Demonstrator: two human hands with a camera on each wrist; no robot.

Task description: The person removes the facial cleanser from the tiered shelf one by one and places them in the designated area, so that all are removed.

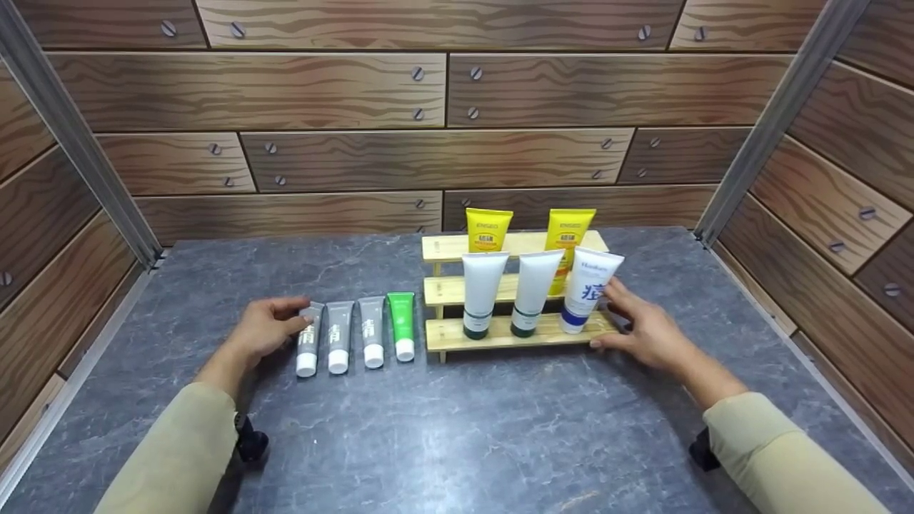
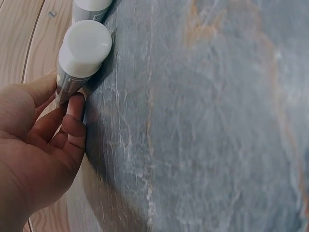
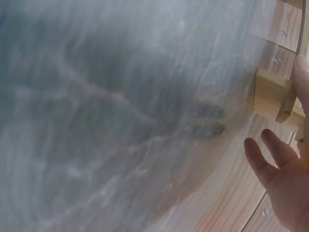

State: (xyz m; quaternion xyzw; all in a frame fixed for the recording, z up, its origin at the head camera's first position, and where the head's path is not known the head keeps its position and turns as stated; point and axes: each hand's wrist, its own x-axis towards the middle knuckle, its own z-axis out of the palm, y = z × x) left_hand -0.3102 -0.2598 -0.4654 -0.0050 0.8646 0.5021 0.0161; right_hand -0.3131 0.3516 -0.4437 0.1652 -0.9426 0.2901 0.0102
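My left hand (image 1: pixel 263 330) pinches the leftmost silver-grey tube (image 1: pixel 307 346) between thumb and fingers; the tube lies flat, its white cap toward me. In the left wrist view that tube's white cap (image 2: pixel 88 42) juts out past the hand. My right hand (image 1: pixel 651 332) is at the right end of a three-tier wooden rack (image 1: pixel 446 334), its thumb by the lowest shelf's front edge. Beside those fingers stands a white tube with a blue cap (image 1: pixel 589 289). In the right wrist view the thumb meets the rack's wooden end (image 3: pixel 273 92), while other fingers are spread apart.
Right of the held tube lie two more grey tubes (image 1: pixel 339 335) and a green tube (image 1: pixel 403 325). On the rack's lowest shelf two white tubes with dark green caps (image 1: pixel 480 293) stand on their caps. Yellow tubes (image 1: pixel 489 227) stand behind them. Wood-patterned walls enclose the table.
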